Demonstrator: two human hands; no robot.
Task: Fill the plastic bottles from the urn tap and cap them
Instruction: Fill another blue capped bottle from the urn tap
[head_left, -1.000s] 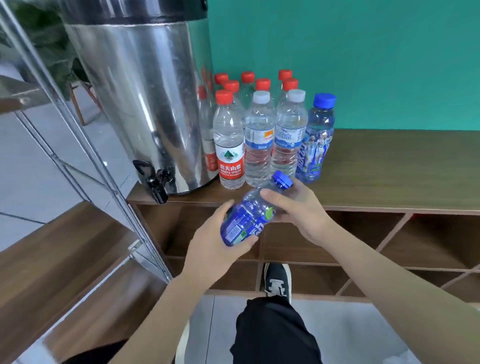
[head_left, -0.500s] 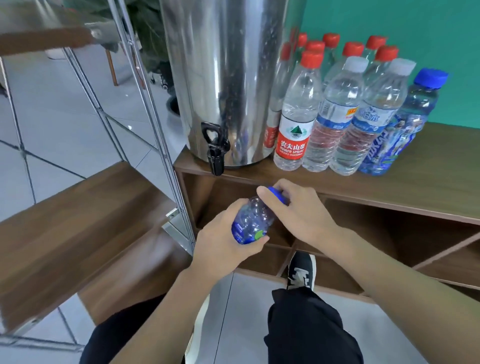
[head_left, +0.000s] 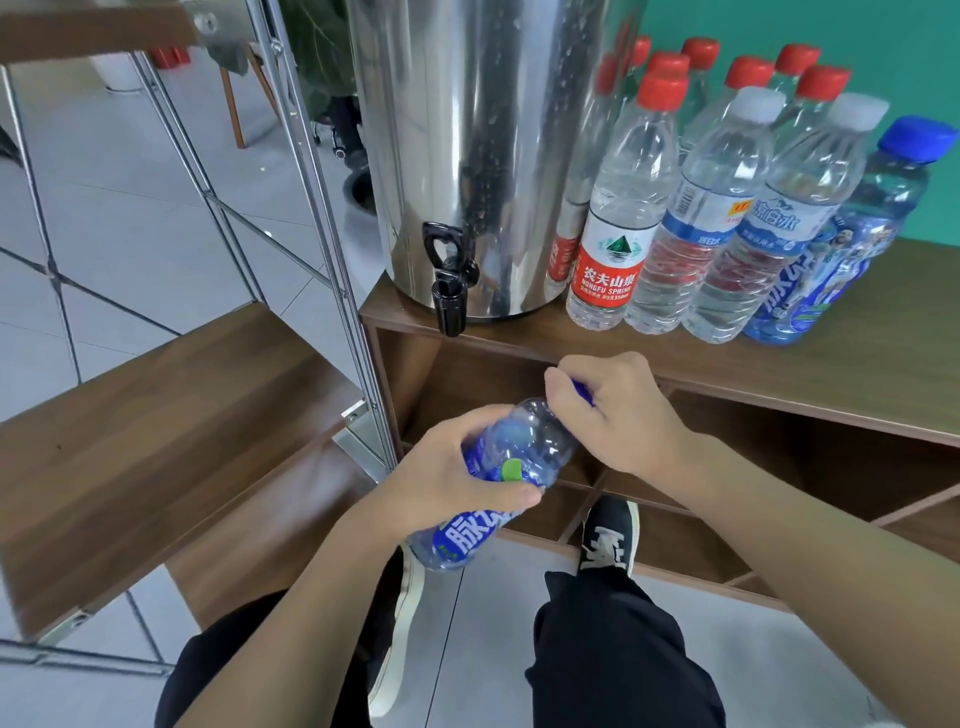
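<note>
The blue-labelled bottle (head_left: 496, 486) has sunk lower beneath the urn tap (head_left: 448, 283), left hand (head_left: 447, 480) gripping its body, right hand (head_left: 615, 410) curled round its blue cap (head_left: 583, 393).

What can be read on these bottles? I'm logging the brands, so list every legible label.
"农夫山泉" and "NONGFU SPRING": red label of the red-capped bottle beside the urn.
"凉白水": blue label of a white-capped bottle.
"脉动", partly covered: bottle held by the left hand.
Smaller print on all the labels is too blurred to read.

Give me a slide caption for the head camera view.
Left hand holds blue-labelled bottle; right hand grips its cap below urn tap.
</note>
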